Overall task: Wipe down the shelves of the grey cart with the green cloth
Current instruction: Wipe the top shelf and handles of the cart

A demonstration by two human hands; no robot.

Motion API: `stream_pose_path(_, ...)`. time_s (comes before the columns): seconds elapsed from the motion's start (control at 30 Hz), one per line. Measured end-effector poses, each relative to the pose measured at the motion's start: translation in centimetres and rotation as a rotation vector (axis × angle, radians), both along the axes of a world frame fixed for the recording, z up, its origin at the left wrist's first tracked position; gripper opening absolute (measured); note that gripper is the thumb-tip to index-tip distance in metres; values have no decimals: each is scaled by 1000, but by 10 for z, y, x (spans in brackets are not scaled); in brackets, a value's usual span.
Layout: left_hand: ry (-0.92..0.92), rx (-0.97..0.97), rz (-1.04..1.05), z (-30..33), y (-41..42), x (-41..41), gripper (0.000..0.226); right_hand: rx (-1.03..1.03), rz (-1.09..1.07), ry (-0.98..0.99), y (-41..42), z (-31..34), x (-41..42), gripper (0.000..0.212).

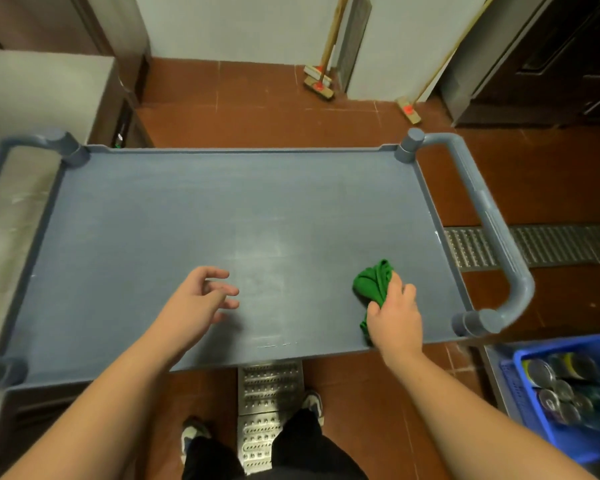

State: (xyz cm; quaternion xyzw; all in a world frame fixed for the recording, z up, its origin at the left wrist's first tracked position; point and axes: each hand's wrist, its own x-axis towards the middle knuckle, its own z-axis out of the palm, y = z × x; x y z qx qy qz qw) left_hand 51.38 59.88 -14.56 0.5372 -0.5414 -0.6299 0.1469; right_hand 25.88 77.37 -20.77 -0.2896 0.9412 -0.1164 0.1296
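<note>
The grey cart's top shelf (194, 220) fills the middle of the head view, with a raised rim and a round post at each corner. A crumpled green cloth (373, 280) lies on the shelf near its front right corner. My right hand (394, 315) is closed on the cloth and presses it against the surface. My left hand (201, 296) hovers just above the shelf's front middle, fingers spread and curled, holding nothing. The lower shelves are hidden under the top one.
The cart's handle (496, 230) loops out on the right. A blue crate (568, 393) of cans sits at the lower right. A steel counter (11, 220) flanks the left. Two brooms (321, 81) lean on the far wall. Floor drain grates (551, 244) cross the red tiles.
</note>
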Motion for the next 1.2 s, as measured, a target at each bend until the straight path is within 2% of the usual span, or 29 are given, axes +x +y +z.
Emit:
stream_pose_path(0.13, 33, 40, 78, -1, -19, 69, 29, -12, 48, -49, -37, -1, 81, 66)
stream_pose_path(0.3, 20, 66, 161, -1, -43, 169, 30, -29, 226, -79, -95, -3, 209, 68)
stream_pose_path(0.63, -6, -5, 347, 30, -63, 348, 24, -64, 443, -173, -196, -8, 399, 73)
stream_pose_path(0.83, -19, -4, 425, 32, -54, 403, 26, -48, 597, -155, -230, -7, 459, 71)
stream_pose_path(0.97, -24, -1, 436, 31, -50, 413, 27, -37, 694, -222, -246, -7, 475, 65)
stream_pose_path(1.1, -19, -10, 445, 29, -48, 409, 28, -42, 726, -407, -255, -9, 473, 50)
stream_pose_path(1.2, -19, -4, 412, 29, -44, 397, 29, -104, 621, -717, -258, -9, 462, 32)
